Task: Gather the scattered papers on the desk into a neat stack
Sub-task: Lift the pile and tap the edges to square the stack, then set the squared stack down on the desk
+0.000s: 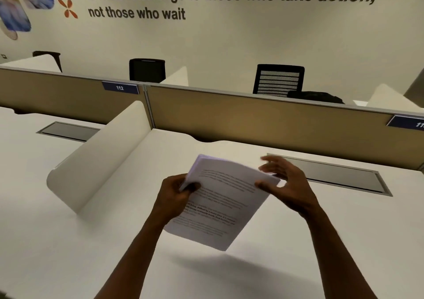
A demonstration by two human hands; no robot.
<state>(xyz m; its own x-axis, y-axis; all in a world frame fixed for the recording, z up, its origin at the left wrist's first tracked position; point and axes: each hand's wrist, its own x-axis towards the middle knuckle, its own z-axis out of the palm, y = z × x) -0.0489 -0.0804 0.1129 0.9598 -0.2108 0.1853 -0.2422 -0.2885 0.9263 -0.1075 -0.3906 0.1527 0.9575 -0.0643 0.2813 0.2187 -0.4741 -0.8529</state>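
A stack of white printed papers (220, 203) is held tilted in the air above the white desk (321, 230), casting a shadow below it. My left hand (175, 194) grips the stack's left edge, thumb on top. My right hand (286, 184) is at the stack's upper right corner, thumb pressing the top sheet, the other fingers spread and blurred behind the edge. No loose sheets are visible on the desk.
A curved white side divider (96, 158) stands left of the papers. A tan back partition (263, 117) closes the desk's far side. A grey cable hatch (339, 176) lies behind my right hand. Black chairs (278, 79) stand beyond the partition.
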